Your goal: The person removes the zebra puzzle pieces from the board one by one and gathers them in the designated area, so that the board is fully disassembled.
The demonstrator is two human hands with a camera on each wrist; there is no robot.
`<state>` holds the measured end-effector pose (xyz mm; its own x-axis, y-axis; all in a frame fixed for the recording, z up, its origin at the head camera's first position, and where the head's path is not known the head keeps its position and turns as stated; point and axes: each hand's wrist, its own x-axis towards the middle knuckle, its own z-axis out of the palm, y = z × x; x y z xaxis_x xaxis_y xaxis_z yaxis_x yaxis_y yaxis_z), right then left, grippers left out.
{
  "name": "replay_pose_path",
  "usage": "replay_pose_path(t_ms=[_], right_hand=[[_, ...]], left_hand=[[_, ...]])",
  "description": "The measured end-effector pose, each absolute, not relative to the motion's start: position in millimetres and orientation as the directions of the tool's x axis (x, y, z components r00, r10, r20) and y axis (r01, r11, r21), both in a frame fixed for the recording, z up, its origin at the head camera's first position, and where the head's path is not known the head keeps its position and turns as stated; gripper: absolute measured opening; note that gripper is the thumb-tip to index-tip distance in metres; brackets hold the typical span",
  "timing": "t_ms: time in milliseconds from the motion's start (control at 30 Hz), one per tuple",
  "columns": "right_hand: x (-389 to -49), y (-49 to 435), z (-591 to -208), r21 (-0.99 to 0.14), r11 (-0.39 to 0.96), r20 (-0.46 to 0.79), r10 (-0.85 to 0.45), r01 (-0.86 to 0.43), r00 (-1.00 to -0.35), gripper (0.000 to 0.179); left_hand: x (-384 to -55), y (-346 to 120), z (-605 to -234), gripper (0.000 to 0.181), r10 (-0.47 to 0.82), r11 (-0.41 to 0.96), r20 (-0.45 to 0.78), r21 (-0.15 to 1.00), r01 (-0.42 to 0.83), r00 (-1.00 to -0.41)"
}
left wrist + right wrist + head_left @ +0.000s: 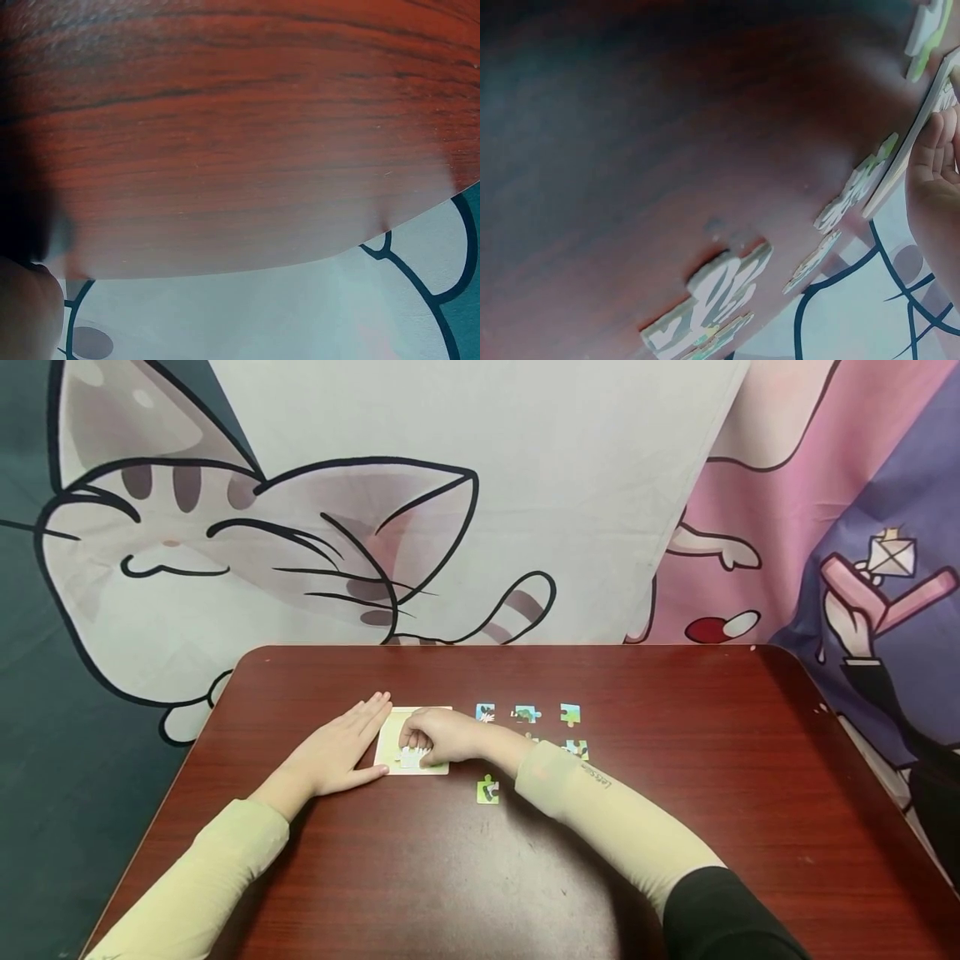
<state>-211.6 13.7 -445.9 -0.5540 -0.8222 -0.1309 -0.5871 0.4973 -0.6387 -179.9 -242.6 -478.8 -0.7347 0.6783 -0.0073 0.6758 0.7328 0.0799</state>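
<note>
A small pale-framed puzzle board (384, 745) lies on the table. My left hand (337, 750) lies flat along its left edge, fingers straight and the thumb spread toward the lower corner. In the left wrist view only a blurred bit of this hand shows at the lower left. Over the board, my right hand (442, 737) has curled fingers and pinches a whitish puzzle piece (409, 758) low against the board's inside. The hand covers the board's upper right. In the right wrist view, the fingers (928, 146) reach over the board's edge.
Loose puzzle pieces lie right of the board: a blue one (485, 712), a landscape one (527, 714), a green-and-blue one (570, 714) and another (577, 748) beside the right forearm. A green piece (487, 790) lies nearer. Behind the brown table (480, 877) hangs a cartoon curtain (585, 510).
</note>
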Motion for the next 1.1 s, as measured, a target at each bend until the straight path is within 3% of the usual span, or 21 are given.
replay_pose_path(t_ms=[367,667,1100], right_hand=[[-208.8,15.6,-447.0,-0.584,0.484,-0.063,-0.827,-0.652,-0.558,0.030],[-208.0,15.4,-445.3,-0.557,0.468,-0.008,-0.829,-0.686,-0.559,0.020],[-209.7,16.7,-442.9,-0.620,0.450,-0.008,-0.823,-0.642,-0.569,0.013]], left_hand=[[-178.9,-242.3,-480.4,0.100,0.678,0.733,-0.003,0.084,0.675,-0.735],[-179.4,-242.9,-481.6,0.099,0.684,0.727,0.009,0.074,0.683,-0.729],[-180.1,-242.7,-480.3,0.099,0.685,0.727,0.009,0.068,0.684,-0.729]])
